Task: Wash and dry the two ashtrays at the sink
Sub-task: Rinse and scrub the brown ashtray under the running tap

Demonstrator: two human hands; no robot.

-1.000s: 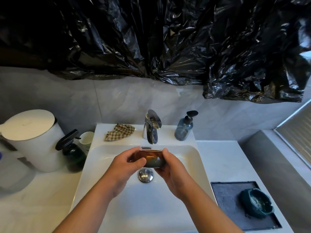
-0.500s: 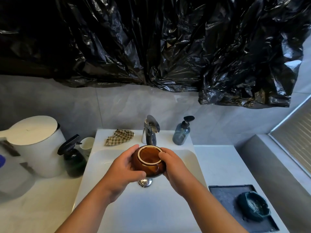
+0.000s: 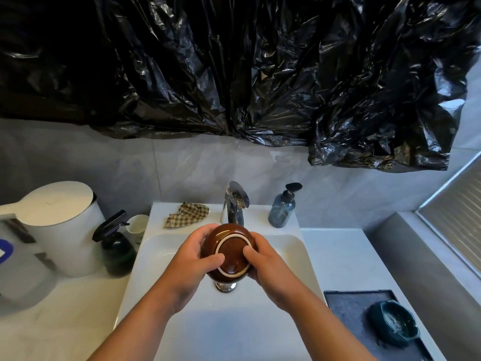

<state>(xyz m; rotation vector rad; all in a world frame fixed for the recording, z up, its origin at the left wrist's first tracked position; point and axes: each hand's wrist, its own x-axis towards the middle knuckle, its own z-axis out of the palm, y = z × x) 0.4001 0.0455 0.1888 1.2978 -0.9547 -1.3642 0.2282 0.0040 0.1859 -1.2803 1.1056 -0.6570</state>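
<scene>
A round brown ashtray (image 3: 230, 252) is held over the white sink (image 3: 291, 256), its underside with a pale foot ring turned toward me. My left hand (image 3: 191, 259) grips its left side, thumb on the base. My right hand (image 3: 265, 264) grips the right side, thumb on the foot ring. The chrome tap (image 3: 235, 201) stands just behind; no water is visible. A dark teal ashtray (image 3: 393, 325) sits on a dark mat (image 3: 346, 306) on the counter at the right.
A checked cloth (image 3: 186, 214) lies on the sink ledge left of the tap, a blue soap pump bottle (image 3: 282, 208) to its right. Left of the sink stand a dark spray bottle (image 3: 117, 246), a white cup (image 3: 137, 226) and a white lidded bin (image 3: 61, 225). The drain plug (image 3: 225, 286) sits below the ashtray.
The brown ashtray has been turned from side-on to bottom facing me, and both hands have drawn it slightly toward me over the drain.
</scene>
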